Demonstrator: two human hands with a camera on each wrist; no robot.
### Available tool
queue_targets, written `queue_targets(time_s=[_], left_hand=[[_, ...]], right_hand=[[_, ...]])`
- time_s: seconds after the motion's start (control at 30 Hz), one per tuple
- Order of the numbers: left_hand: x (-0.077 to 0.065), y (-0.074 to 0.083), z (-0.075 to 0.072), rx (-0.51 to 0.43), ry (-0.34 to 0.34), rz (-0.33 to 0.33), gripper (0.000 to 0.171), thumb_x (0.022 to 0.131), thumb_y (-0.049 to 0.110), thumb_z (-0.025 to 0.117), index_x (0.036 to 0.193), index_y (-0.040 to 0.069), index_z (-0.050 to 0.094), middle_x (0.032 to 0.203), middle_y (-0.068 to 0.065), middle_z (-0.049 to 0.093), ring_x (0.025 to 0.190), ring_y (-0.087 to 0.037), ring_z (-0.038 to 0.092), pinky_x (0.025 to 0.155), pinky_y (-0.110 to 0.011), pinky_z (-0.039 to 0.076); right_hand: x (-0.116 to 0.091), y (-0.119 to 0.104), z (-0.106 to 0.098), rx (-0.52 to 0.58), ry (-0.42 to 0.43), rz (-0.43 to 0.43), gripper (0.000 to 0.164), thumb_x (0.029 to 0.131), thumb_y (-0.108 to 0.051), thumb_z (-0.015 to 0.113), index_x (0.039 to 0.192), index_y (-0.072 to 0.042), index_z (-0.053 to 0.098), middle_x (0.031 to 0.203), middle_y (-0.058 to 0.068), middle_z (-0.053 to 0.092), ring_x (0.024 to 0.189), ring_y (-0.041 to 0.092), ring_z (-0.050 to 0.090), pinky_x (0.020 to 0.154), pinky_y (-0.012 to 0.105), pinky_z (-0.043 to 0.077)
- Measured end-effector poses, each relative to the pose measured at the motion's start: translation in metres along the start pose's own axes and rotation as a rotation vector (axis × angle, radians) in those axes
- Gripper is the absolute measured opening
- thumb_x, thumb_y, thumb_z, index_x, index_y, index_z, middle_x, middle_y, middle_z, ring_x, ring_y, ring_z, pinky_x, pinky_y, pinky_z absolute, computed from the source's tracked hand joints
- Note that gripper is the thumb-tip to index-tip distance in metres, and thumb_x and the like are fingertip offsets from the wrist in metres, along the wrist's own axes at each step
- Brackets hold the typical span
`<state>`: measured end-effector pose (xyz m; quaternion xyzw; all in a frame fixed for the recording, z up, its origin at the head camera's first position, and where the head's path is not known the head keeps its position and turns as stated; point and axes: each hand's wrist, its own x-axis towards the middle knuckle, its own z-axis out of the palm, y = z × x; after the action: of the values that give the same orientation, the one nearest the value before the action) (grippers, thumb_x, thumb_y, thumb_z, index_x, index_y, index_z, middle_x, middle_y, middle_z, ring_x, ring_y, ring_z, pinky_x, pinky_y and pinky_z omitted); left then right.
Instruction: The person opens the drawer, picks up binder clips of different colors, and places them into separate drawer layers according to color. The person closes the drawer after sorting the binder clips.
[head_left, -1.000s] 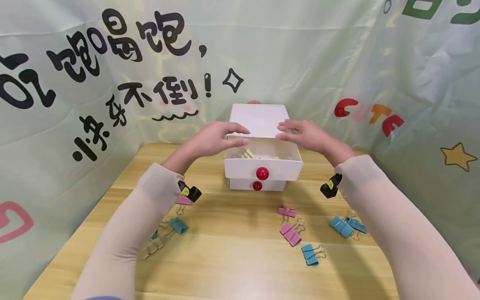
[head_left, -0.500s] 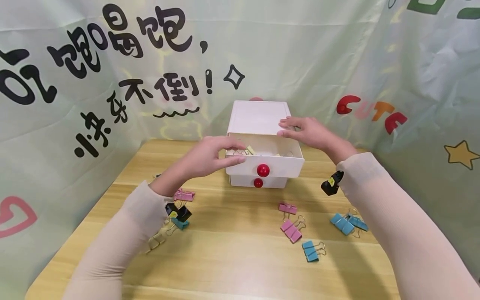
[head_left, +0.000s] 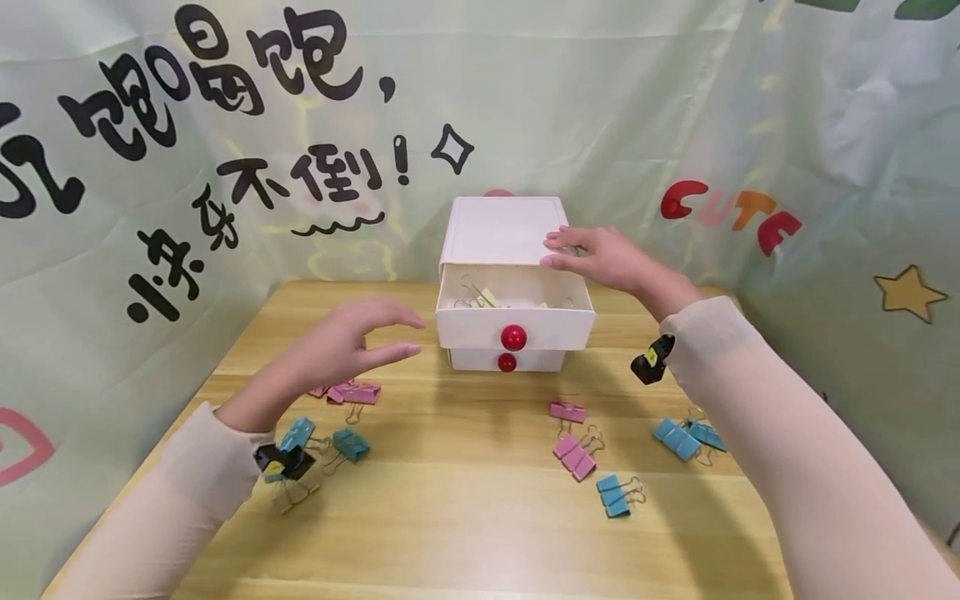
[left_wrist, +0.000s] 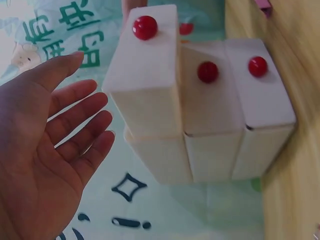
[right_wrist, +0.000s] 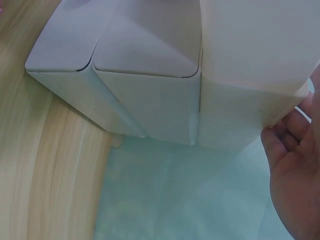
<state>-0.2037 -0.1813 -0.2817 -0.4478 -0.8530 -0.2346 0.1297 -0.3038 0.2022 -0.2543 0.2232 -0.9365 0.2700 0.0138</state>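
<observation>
A white drawer cabinet (head_left: pixel 504 229) with red ball knobs stands at the back of the table. Its top drawer (head_left: pixel 480 327) is pulled out, and pale yellow binder clips (head_left: pixel 487 297) lie inside. My left hand (head_left: pixel 341 337) hovers to the left of the drawer, fingers relaxed and holding nothing; the left wrist view shows the bare palm (left_wrist: pixel 47 135) beside the drawer. At the cabinet's upper right edge rests my right hand (head_left: pixel 603 254), its fingertips on the top. In the right wrist view the thumb (right_wrist: pixel 272 142) touches the cabinet's side near the corner.
Pink binder clips (head_left: pixel 354 392) and blue ones (head_left: pixel 350 445) lie on the table at left, partly behind the left wrist. More pink clips (head_left: pixel 578 457) and blue clips (head_left: pixel 677 439) lie at right. A printed cloth (head_left: pixel 600 117) hangs behind the table (head_left: pixel 465 508).
My left hand has left the cabinet's top edge and moved down and left, past the drawer's front. My right hand stays at the upper right edge. The drawer remains pulled out.
</observation>
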Motion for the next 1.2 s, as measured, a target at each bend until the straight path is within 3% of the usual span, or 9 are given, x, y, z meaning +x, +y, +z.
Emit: queue_targets(time_s=[0.13, 0.27, 0.33, 0.47, 0.57, 0.73, 0.93, 1.2], left_hand=[[-0.023, -0.007, 0.001, 0.026, -0.032, -0.045, 0.032, 0.092, 0.028, 0.071, 0.12, 0.013, 0.068, 0.119, 0.0, 0.067, 0.113, -0.021, 0.061, 0.097, -0.046, 0.047], [-0.053, -0.012, 0.003, 0.018, -0.061, -0.144, 0.031, 0.093, 0.025, 0.069, 0.123, 0.015, 0.066, 0.121, 0.002, 0.066, 0.111, -0.019, 0.061, 0.089, -0.044, 0.051], [-0.067, -0.015, 0.004, 0.02, -0.062, -0.182, 0.03, 0.093, 0.022, 0.069, 0.122, 0.014, 0.066, 0.119, 0.001, 0.066, 0.098, -0.016, 0.063, 0.08, -0.041, 0.053], [-0.091, -0.022, 0.008, 0.042, -0.056, -0.237, 0.027, 0.093, 0.024, 0.07, 0.119, 0.02, 0.067, 0.114, 0.005, 0.068, 0.091, -0.012, 0.062, 0.073, -0.036, 0.053], [-0.106, -0.028, 0.014, 0.053, -0.057, -0.28, 0.027, 0.093, 0.031, 0.069, 0.119, 0.025, 0.067, 0.114, 0.008, 0.067, 0.1, -0.013, 0.063, 0.076, -0.038, 0.054], [-0.13, -0.034, 0.024, 0.056, -0.093, -0.314, 0.031, 0.092, 0.036, 0.069, 0.12, 0.023, 0.068, 0.117, 0.007, 0.067, 0.105, -0.019, 0.064, 0.081, -0.044, 0.054], [-0.154, -0.037, 0.03, 0.077, -0.169, -0.344, 0.038, 0.089, 0.041, 0.071, 0.119, 0.018, 0.068, 0.117, 0.011, 0.066, 0.107, -0.016, 0.063, 0.084, -0.041, 0.054], [-0.174, -0.034, 0.032, 0.094, -0.122, -0.356, 0.04, 0.085, 0.039, 0.076, 0.12, 0.02, 0.068, 0.118, 0.014, 0.065, 0.11, -0.018, 0.062, 0.088, -0.044, 0.052]], right_hand=[[-0.003, -0.002, -0.001, -0.003, -0.003, 0.005, 0.071, 0.087, -0.061, 0.063, 0.14, -0.015, 0.055, 0.148, 0.0, 0.046, 0.144, 0.02, 0.028, 0.114, 0.047, 0.027], [-0.003, -0.004, -0.001, -0.01, -0.017, 0.006, 0.073, 0.086, -0.064, 0.062, 0.141, -0.016, 0.054, 0.151, 0.0, 0.043, 0.144, 0.022, 0.028, 0.113, 0.048, 0.028], [-0.003, -0.004, 0.0, -0.011, -0.02, 0.002, 0.074, 0.086, -0.064, 0.062, 0.141, -0.016, 0.054, 0.151, 0.0, 0.042, 0.144, 0.022, 0.028, 0.113, 0.049, 0.028], [-0.001, -0.003, 0.0, -0.015, -0.014, -0.01, 0.073, 0.086, -0.064, 0.061, 0.141, -0.016, 0.055, 0.15, -0.001, 0.044, 0.144, 0.02, 0.028, 0.114, 0.048, 0.027], [-0.002, -0.002, -0.001, -0.015, -0.008, -0.013, 0.072, 0.087, -0.062, 0.062, 0.14, -0.015, 0.055, 0.149, -0.001, 0.045, 0.144, 0.019, 0.027, 0.114, 0.047, 0.026], [-0.002, 0.0, -0.001, -0.015, -0.007, -0.014, 0.072, 0.087, -0.062, 0.061, 0.141, -0.014, 0.054, 0.149, 0.0, 0.045, 0.144, 0.018, 0.026, 0.115, 0.046, 0.025], [-0.003, 0.0, -0.002, -0.01, -0.006, -0.004, 0.072, 0.088, -0.062, 0.061, 0.141, -0.014, 0.054, 0.15, 0.0, 0.044, 0.145, 0.019, 0.025, 0.115, 0.047, 0.025], [-0.003, -0.001, 0.0, 0.003, -0.009, 0.004, 0.073, 0.087, -0.063, 0.061, 0.142, -0.014, 0.053, 0.151, 0.0, 0.042, 0.145, 0.02, 0.024, 0.115, 0.048, 0.024]])
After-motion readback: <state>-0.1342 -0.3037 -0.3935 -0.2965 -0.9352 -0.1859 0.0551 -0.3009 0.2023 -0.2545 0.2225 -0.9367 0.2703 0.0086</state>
